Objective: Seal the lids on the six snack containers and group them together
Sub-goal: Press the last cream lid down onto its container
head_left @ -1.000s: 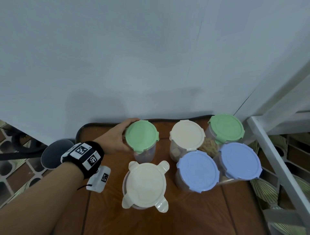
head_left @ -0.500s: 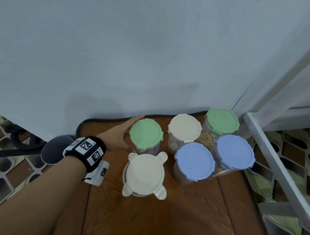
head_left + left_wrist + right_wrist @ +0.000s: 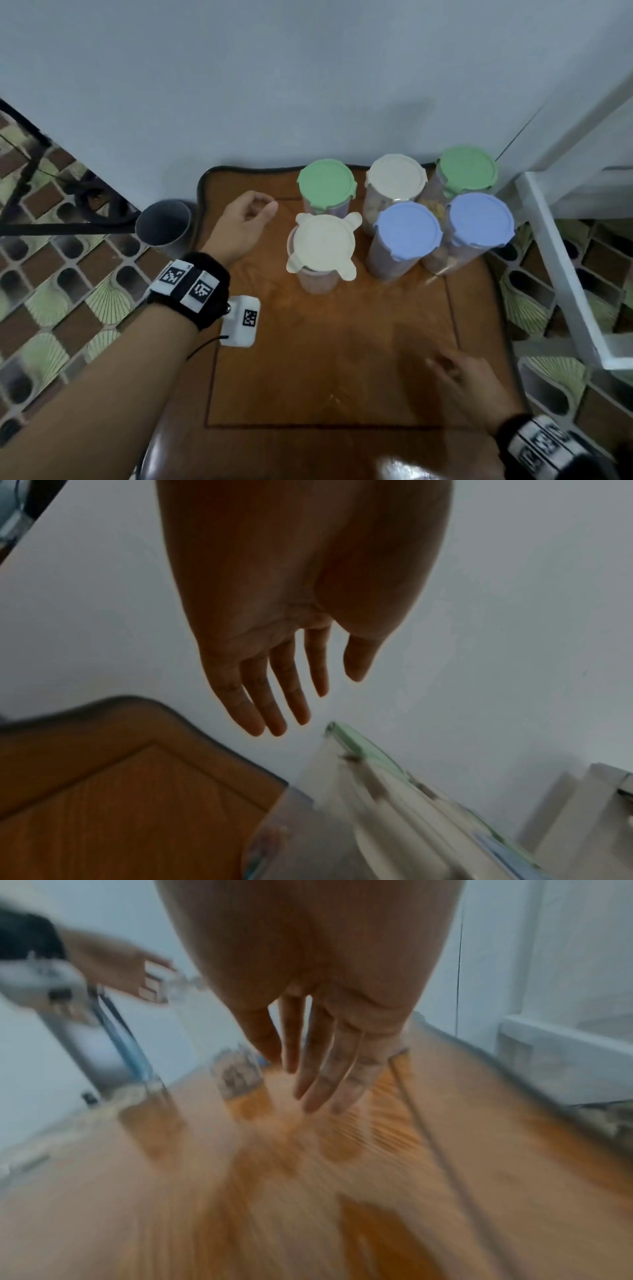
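Six clear snack containers stand close together at the back of the wooden table (image 3: 325, 370). The front-left one has a cream lid (image 3: 323, 241) whose four clips stick out. Behind it is a green-lidded container (image 3: 326, 183), then a cream-lidded one (image 3: 395, 178) and another green-lidded one (image 3: 467, 168). Two blue-lidded containers (image 3: 407, 231) (image 3: 481, 219) stand in front at the right. My left hand (image 3: 255, 212) hovers left of the green-lidded container with relaxed fingers (image 3: 274, 696), holding nothing. My right hand (image 3: 455, 370) is low at the front right, blurred, with its fingers (image 3: 318, 1074) straight and empty.
A grey cup-like pipe (image 3: 164, 224) stands off the table's left edge. A white frame (image 3: 561, 270) runs along the right side. The wall is directly behind the containers. Patterned floor tiles (image 3: 68, 298) surround the table, whose front half holds only my hands.
My left hand has let go of the left green-lidded container and drawn back to the left. My right hand has come into view at the front right. The view has tilted down.
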`<state>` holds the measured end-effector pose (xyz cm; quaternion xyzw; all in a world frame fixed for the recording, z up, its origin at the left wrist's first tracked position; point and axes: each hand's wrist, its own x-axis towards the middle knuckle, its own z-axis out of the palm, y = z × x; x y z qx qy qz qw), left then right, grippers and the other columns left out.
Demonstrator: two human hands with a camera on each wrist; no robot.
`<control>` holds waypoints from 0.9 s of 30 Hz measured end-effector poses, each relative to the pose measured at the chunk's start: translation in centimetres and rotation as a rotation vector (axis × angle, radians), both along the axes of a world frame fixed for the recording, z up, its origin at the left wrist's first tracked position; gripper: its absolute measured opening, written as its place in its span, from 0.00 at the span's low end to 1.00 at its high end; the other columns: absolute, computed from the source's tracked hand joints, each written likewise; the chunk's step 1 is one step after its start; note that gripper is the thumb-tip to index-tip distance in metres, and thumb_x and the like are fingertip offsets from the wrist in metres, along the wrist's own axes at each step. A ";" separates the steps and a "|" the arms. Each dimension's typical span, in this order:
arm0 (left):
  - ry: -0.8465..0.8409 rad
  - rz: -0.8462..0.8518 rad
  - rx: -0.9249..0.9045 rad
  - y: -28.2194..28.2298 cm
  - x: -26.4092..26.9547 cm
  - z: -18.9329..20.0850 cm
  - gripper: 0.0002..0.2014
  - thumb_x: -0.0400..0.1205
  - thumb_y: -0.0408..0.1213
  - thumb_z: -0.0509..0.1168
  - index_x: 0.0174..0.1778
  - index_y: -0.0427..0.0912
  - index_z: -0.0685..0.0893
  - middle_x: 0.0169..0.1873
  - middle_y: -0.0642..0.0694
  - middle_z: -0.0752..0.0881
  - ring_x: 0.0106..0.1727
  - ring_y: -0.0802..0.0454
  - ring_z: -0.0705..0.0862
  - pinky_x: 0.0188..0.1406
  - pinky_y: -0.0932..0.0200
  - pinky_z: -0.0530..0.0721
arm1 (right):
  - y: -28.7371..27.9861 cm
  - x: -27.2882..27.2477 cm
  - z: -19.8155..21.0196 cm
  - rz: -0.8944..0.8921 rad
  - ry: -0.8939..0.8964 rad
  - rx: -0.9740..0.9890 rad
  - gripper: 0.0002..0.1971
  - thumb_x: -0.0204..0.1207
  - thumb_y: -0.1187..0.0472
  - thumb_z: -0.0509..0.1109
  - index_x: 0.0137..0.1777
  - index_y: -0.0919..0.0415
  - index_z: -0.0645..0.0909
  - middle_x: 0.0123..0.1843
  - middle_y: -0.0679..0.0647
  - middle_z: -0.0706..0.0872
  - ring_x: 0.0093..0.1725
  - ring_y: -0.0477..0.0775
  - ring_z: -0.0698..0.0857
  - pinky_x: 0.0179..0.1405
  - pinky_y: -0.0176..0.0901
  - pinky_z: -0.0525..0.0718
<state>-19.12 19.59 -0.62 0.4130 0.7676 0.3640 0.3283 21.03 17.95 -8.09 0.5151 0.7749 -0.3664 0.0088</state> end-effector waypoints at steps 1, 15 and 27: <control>-0.028 0.008 -0.011 -0.5 1.0 -0.5 0.14 0.86 0.50 0.63 0.65 0.48 0.81 0.58 0.49 0.86 0.60 0.52 0.84 0.63 0.53 0.82 | 0.3 -1.7 0.7 -0.073 0.065 -0.011 0.16 0.75 0.32 0.61 0.53 0.38 0.79 0.43 0.41 0.89 0.41 0.36 0.86 0.41 0.34 0.85; -0.339 0.218 0.092 -3.8 8.9 -5.3 0.23 0.86 0.49 0.64 0.77 0.50 0.73 0.68 0.51 0.82 0.67 0.49 0.82 0.63 0.49 0.84 | 4.0 -15.8 1.3 -0.152 0.633 -0.054 0.25 0.84 0.42 0.58 0.81 0.39 0.62 0.81 0.48 0.69 0.78 0.49 0.69 0.73 0.38 0.66; -0.260 0.253 0.047 -13.5 13.5 -5.3 0.22 0.74 0.54 0.67 0.63 0.52 0.81 0.57 0.49 0.88 0.58 0.46 0.88 0.61 0.36 0.86 | -3.3 -11.3 1.6 -0.010 0.514 0.077 0.22 0.82 0.47 0.63 0.76 0.40 0.71 0.73 0.53 0.80 0.70 0.54 0.78 0.69 0.43 0.75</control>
